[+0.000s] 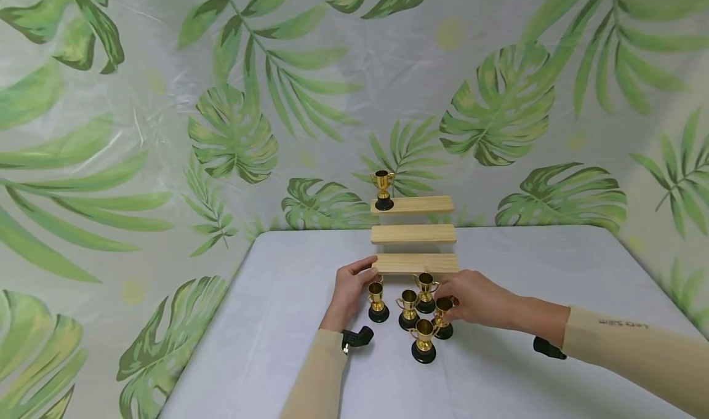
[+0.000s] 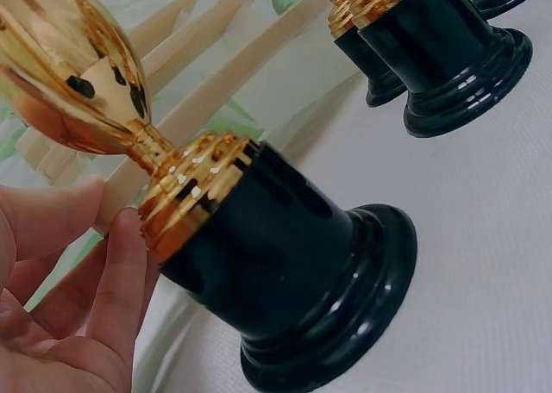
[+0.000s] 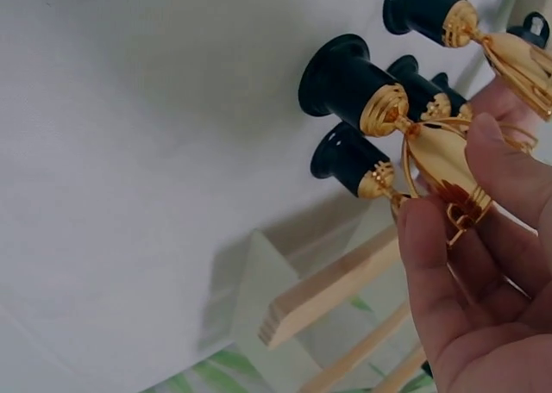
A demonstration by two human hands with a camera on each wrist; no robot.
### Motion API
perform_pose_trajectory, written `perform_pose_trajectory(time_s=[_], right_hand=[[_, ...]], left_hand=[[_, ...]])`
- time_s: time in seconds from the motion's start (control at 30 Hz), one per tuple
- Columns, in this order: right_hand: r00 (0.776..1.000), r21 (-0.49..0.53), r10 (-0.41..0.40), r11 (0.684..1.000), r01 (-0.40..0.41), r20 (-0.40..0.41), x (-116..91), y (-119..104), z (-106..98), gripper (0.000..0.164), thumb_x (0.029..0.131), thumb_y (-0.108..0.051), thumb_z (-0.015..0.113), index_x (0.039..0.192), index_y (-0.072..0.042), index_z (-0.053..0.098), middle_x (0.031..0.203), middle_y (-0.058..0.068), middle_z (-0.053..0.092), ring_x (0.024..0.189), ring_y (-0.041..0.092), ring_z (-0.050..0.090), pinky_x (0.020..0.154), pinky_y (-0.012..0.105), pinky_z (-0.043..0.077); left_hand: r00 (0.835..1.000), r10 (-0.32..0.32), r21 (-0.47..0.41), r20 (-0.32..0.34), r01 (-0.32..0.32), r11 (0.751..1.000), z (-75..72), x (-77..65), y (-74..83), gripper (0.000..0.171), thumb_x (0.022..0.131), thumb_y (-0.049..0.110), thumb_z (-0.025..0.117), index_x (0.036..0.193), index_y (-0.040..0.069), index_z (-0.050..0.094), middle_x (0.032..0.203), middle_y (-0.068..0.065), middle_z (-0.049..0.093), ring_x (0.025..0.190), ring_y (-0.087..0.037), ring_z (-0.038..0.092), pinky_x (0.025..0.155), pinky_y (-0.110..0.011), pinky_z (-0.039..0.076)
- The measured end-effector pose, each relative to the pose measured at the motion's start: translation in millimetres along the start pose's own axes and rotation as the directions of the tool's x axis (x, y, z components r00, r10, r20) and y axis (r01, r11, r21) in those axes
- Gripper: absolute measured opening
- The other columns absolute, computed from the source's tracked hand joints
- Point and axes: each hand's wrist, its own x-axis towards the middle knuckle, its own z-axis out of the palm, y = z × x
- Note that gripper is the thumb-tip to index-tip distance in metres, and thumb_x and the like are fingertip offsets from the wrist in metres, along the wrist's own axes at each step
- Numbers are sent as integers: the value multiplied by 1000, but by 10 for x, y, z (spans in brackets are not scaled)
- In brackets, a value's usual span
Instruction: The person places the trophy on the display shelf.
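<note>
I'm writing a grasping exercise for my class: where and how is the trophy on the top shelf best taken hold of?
Probably by the slim stem below its gold cup, coming from the front. The trophy stands upright, nothing stands before it on the top shelf, and the stem narrows between the wider cup and the black base.

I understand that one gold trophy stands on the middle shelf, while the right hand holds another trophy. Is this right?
Not quite. The head view shows that the gold trophy stands on the top shelf, not on the middle shelf. The rest is right: the right hand holds another trophy.
</note>
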Motion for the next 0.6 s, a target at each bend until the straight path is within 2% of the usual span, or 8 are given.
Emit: perform_pose_trajectory(time_s=[0.3, 0.6], right_hand=[[1000, -11, -8, 1000, 8, -25, -54, 12, 4, 30, 73, -16, 91, 98, -7, 80, 74, -11, 51, 63, -1, 45, 53, 20, 43], [999, 1, 18, 1000, -18, -41, -110, 6, -57, 32, 74, -19, 90, 101, -7, 79, 79, -10, 58, 65, -1, 50, 53, 20, 46]], left_hand=[[1000, -5, -5, -5, 5, 1000, 2, -5, 8, 31, 89, 2, 76, 120, 5, 74, 120, -15, 68, 88, -20, 73, 85, -29, 58], [1000, -1, 15, 6, 1, 1000, -16, 26, -27, 32, 90, 5, 75, 122, 6, 74, 122, -14, 68, 87, -18, 73, 83, -27, 58]])
